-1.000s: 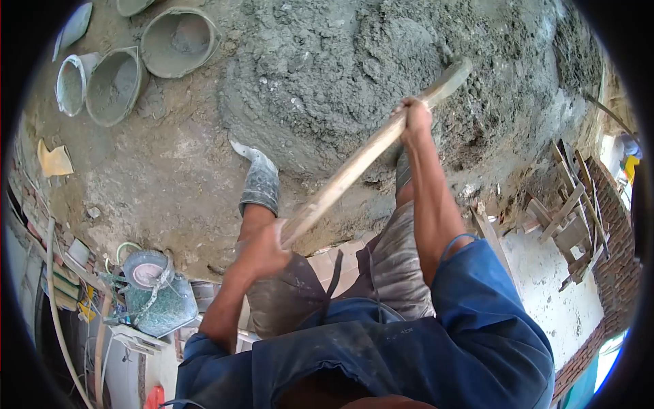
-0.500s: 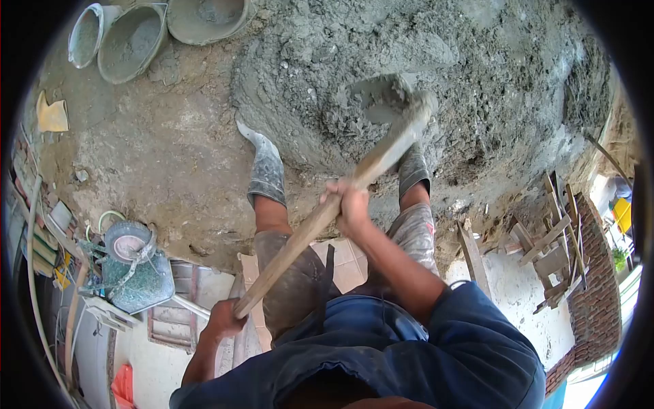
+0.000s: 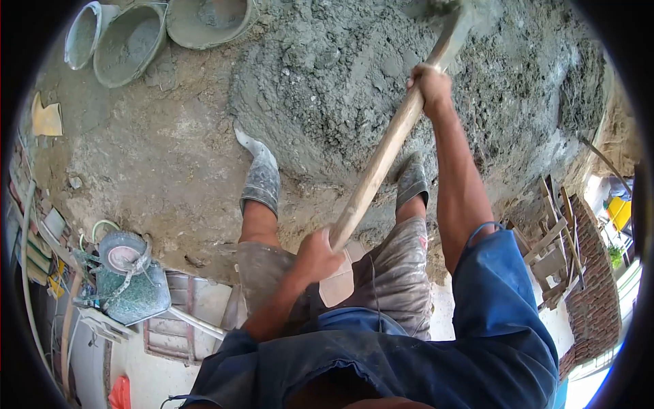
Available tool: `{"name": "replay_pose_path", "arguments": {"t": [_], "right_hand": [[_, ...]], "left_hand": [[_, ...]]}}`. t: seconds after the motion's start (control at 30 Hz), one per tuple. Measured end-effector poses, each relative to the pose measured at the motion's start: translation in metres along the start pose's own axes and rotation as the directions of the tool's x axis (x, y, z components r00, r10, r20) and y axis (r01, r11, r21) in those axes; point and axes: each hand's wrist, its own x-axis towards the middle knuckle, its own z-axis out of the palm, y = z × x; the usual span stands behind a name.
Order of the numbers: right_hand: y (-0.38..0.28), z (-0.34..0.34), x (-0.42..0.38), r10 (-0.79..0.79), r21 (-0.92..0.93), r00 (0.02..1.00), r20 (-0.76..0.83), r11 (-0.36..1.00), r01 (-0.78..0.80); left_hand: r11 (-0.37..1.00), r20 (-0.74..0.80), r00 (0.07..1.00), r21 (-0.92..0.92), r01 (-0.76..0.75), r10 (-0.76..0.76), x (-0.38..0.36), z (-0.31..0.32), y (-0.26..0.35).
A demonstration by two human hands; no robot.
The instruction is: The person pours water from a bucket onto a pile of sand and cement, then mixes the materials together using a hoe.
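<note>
Both hands grip a long wooden handle (image 3: 381, 160) that runs diagonally from the lower middle of the frame up toward the top right. The left hand (image 3: 317, 255) is clenched around the handle's near end, just above the person's grey shorts (image 3: 392, 273), and the right hand (image 3: 430, 85) is clenched around it much higher up, with the arm stretched out straight. The tool's head (image 3: 453, 8) sits at the very top edge of the frame, caked in grey mix and partly cut off, so its shape cannot be told. It rests on or in the large mound of wet grey mortar (image 3: 354, 82) that fills the upper middle and upper right of the frame. The person stands at the mound's near edge in two mortar-smeared rubber boots (image 3: 261, 174), one at the mound's left foot and the other pressed into its base. Three grey buckets (image 3: 126, 44) lie together in the upper left corner, on bare dirt ground (image 3: 150, 157). A mortar-spattered drum (image 3: 129, 283) stands at the lower left, and stacked wooden pieces (image 3: 555, 238) lie beside a brick wall (image 3: 596, 307) at the right.
</note>
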Motion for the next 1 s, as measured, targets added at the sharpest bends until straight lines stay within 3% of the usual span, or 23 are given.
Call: {"name": "replay_pose_path", "arguments": {"t": [0.03,0.07,0.1,0.2,0.27,0.33,0.4,0.43,0.5,0.53,0.57,0.6,0.67,0.7,0.8,0.87,0.93,1.0], "right_hand": [[0.034,0.010,-0.023,0.113,-0.138,0.993,0.020,0.984,-0.109],[0.070,0.017,-0.046,0.178,-0.189,0.983,0.051,0.968,-0.165],[0.084,0.021,-0.079,0.238,-0.116,0.970,0.046,0.966,-0.232],[0.061,0.021,-0.150,0.335,-0.101,0.933,0.129,0.941,-0.323],[0.027,0.029,-0.151,0.255,-0.079,0.952,0.167,0.966,-0.245],[-0.017,0.039,-0.137,0.134,-0.048,0.960,0.246,0.991,-0.126],[-0.043,0.059,-0.073,0.039,0.096,0.949,0.314,0.993,-0.072],[-0.059,0.071,-0.032,-0.050,0.147,0.880,0.472,0.989,-0.022],[-0.089,0.104,0.032,-0.135,0.230,0.827,0.546,0.973,0.007],[-0.084,0.122,0.069,-0.190,0.227,0.831,0.523,0.971,0.079],[-0.068,0.141,0.112,-0.151,0.284,0.936,0.319,0.957,0.058],[-0.049,0.137,0.116,-0.138,0.286,0.936,0.324,0.957,0.042],[-0.010,0.117,0.103,-0.006,0.095,0.837,0.548,0.994,-0.055],[0.012,0.097,0.078,0.073,0.050,0.832,0.550,0.992,-0.120],[0.073,0.048,0.017,0.195,-0.028,0.893,0.405,0.979,-0.201],[0.099,0.012,-0.028,0.119,-0.072,0.926,0.359,0.992,-0.100],[0.130,-0.025,-0.068,0.113,-0.070,0.948,0.298,0.993,-0.097],[0.140,-0.052,-0.117,0.148,-0.135,0.966,0.212,0.983,-0.121]], "left_hand": [[1.000,0.005,1.000,-0.030,0.008,-0.008,-0.041,0.014,-0.020],[0.981,0.044,0.996,-0.177,0.084,-0.077,-0.076,0.016,-0.025],[0.971,0.074,0.986,-0.173,0.163,-0.152,-0.104,0.028,-0.052],[0.919,0.185,0.954,-0.277,0.281,-0.236,-0.162,0.019,-0.046],[0.906,0.240,0.945,-0.308,0.290,-0.221,-0.166,0.022,-0.047],[0.937,-0.052,0.992,-0.336,0.092,-0.116,-0.126,0.032,-0.048],[1.000,-0.225,0.974,0.002,-0.010,0.010,-0.055,0.016,-0.033],[0.995,-0.314,0.949,0.099,-0.002,0.034,-0.020,-0.001,-0.001],[0.980,-0.471,0.872,0.195,-0.042,0.131,0.047,-0.020,0.035],[0.983,-0.472,0.874,0.177,-0.038,0.119,0.071,-0.026,0.055],[0.986,-0.473,0.874,0.165,-0.037,0.112,0.086,-0.024,0.069],[0.985,-0.473,0.876,0.168,-0.021,0.099,0.084,-0.008,0.073],[0.987,-0.317,0.948,0.145,0.065,-0.016,0.063,0.035,0.073],[0.993,-0.281,0.958,0.079,0.084,-0.059,0.052,0.068,0.055],[0.992,-0.129,0.986,-0.083,0.096,-0.107,0.021,0.129,0.007],[0.980,-0.008,0.994,-0.169,0.107,-0.110,-0.001,0.177,-0.046],[0.943,0.344,0.907,-0.137,0.304,-0.242,-0.028,0.192,-0.062],[0.942,0.410,0.898,-0.212,0.261,-0.157,-0.051,0.248,-0.132]]}}
